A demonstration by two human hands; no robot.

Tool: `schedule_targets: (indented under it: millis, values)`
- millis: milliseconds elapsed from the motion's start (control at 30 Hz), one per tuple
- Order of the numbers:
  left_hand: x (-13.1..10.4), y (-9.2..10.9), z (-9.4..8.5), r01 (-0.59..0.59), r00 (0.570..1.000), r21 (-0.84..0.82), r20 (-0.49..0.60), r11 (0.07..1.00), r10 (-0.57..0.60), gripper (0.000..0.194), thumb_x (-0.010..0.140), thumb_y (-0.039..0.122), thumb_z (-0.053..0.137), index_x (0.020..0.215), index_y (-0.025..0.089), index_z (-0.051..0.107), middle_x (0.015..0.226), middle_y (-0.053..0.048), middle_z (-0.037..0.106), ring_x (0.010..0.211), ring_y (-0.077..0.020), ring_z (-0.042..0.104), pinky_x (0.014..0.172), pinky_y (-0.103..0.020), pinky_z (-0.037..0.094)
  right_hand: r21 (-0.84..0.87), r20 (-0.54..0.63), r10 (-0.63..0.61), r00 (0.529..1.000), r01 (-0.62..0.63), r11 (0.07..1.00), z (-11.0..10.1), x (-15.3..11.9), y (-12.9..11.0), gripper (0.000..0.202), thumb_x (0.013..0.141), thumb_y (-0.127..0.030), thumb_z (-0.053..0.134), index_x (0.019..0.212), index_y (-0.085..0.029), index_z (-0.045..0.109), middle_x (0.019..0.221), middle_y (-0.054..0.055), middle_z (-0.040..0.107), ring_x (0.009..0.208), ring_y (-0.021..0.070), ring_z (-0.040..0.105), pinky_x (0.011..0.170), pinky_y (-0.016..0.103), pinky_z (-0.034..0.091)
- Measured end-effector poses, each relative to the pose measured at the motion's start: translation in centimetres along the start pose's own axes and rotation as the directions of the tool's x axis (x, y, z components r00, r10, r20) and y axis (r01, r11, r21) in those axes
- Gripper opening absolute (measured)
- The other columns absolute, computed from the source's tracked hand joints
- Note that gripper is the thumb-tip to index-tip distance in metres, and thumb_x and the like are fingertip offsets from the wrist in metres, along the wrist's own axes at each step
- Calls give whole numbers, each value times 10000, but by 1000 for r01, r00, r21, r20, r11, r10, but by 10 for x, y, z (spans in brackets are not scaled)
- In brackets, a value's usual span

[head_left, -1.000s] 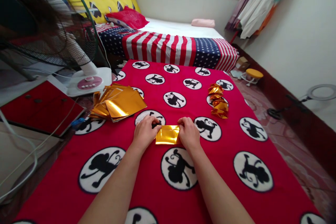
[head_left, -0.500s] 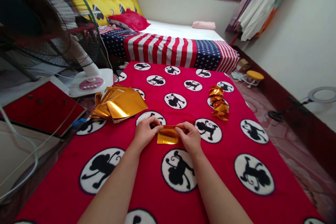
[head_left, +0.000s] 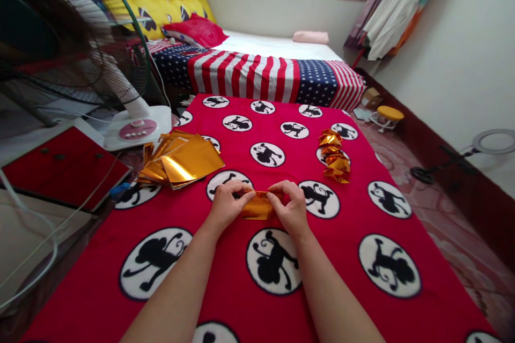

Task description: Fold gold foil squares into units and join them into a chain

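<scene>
A small sheet of gold foil paper (head_left: 257, 209) lies on the red cloth, its far edge folded over. My left hand (head_left: 230, 202) pinches that far edge near its left end. At the right end, the fingers of my right hand (head_left: 290, 204) are closed on the same edge. A spread stack of gold sheets (head_left: 189, 158) rests beyond my left hand. Several folded gold foil pieces (head_left: 336, 158) stand in a row beyond my right hand.
The red cloth (head_left: 330, 289) with monkey prints covers the table. A fan (head_left: 137, 118) with its cage stands at the left, beside a red panel (head_left: 60, 163). Behind are a bed (head_left: 257, 75) and, at the right, a yellow stool (head_left: 390, 113) and a ring light (head_left: 494, 141).
My left hand has shifted slightly right along the foil's folded edge, so the two hands are closer together. The thumbs are nearer each other.
</scene>
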State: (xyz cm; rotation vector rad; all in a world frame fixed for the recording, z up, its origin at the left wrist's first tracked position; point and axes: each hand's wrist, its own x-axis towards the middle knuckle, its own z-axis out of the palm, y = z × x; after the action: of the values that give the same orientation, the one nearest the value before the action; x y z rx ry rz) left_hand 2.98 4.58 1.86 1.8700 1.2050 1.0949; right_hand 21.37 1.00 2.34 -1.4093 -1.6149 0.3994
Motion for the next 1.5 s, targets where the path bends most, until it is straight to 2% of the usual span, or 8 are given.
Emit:
schedule_targets:
  millis: [233,433,733,967,1233,1400,1500]
  values:
    - [0,0,1,-110,994,31,12,993,110,85,799,223,693,726,182,706,740,-30,696,724,-157,611,727,-280,461,-216,110,-123,986,144,966,-2,8,-15,64,802,-213,673,740,-219,658,777,6,668,801,182,555,799,346,357]
    - [-1,2,0,-134,991,47,13,990,134,88,794,203,699,708,185,700,732,-28,697,717,-156,612,724,-283,459,-283,158,-184,970,223,933,-2,7,-15,57,811,-214,658,754,-217,661,780,9,664,811,184,534,804,358,327]
    - [0,0,-5,-129,991,34,-33,991,130,91,788,220,704,704,183,704,721,-29,702,694,-154,624,689,-275,470,-290,116,-216,969,241,926,-9,6,-3,101,807,-176,636,723,-219,674,750,-5,667,775,168,528,812,357,327]
    - [0,-6,-10,-51,997,-9,-61,999,51,135,788,281,697,712,172,718,748,-46,719,725,-168,645,687,-264,491,-292,54,-209,976,216,932,-18,6,6,99,800,-169,626,724,-215,668,757,-5,672,769,171,543,816,360,343]
    - [0,-11,-8,180,975,-153,-103,972,-197,180,766,306,679,784,157,778,802,-46,768,758,-205,693,678,-260,525,-122,-38,-112,993,106,987,-15,3,10,137,817,-170,578,694,-211,625,752,4,666,740,172,570,811,352,400]
    - [0,-8,-8,215,962,-144,-138,966,-234,214,793,300,626,774,150,778,748,-19,755,710,-189,680,631,-233,500,95,-23,-26,999,28,995,-11,2,5,162,806,-162,554,657,-197,608,700,4,636,663,147,570,692,296,433]
    - [0,-3,-10,192,964,-101,-168,976,-207,200,788,288,630,723,150,759,719,-11,743,695,-177,672,638,-226,493,211,13,101,995,-101,972,-8,-1,3,164,801,-203,556,649,-187,614,623,-9,594,574,128,536,567,256,418]
